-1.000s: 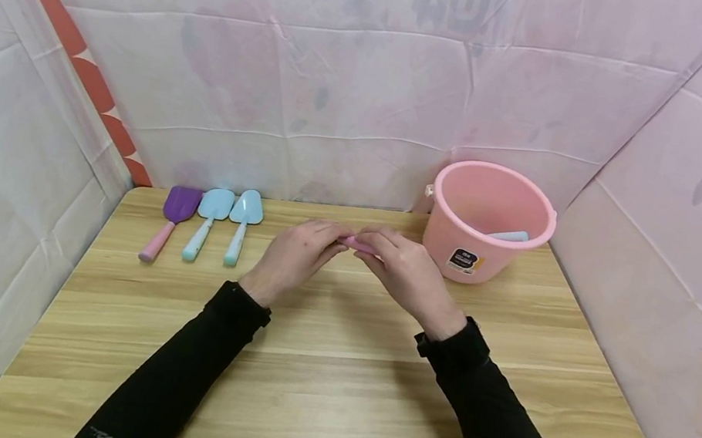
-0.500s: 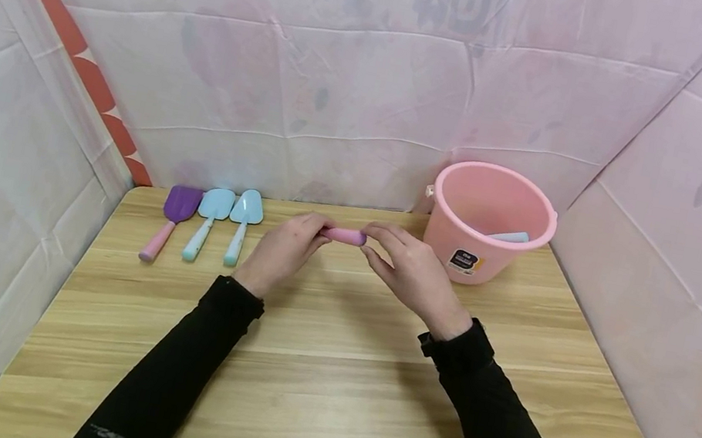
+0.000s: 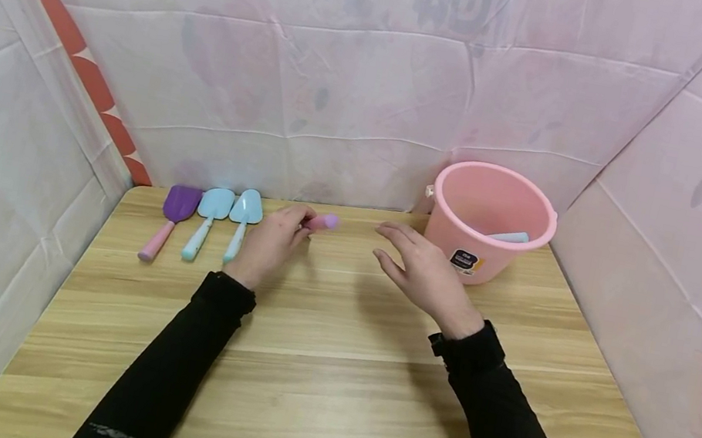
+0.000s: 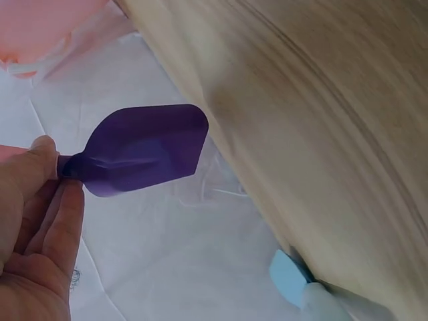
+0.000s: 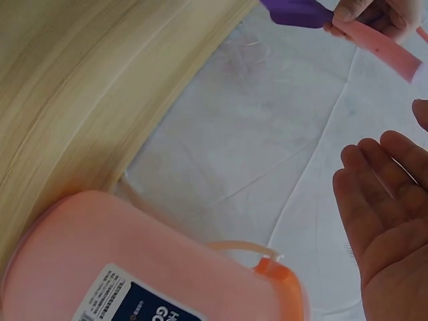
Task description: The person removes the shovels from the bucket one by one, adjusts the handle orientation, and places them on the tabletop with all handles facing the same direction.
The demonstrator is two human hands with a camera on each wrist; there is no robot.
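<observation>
Purple-bladed, pink-handled, the toy shovel [image 3: 322, 222] sits pinched in your left hand [image 3: 271, 243] in the head view, above the wooden table [image 3: 324, 371], just right of three shovels [image 3: 204, 221] lying in a row. Your right hand [image 3: 425, 275] hovers empty, fingers loose, apart from the left, near the pink bucket [image 3: 490, 220]; something pale blue lies inside it.

Your left wrist view alone shows the blade whole: thin, flat plastic, with your thumb and fingers [image 4: 40, 200] gripping the neck. It looks light and stiff, perhaps slick, so hold the handle or neck, not the blade.

Your right wrist view adds the pink handle jutting past the left fingers, your bare right palm, and the bucket's label [image 5: 134, 301].
</observation>
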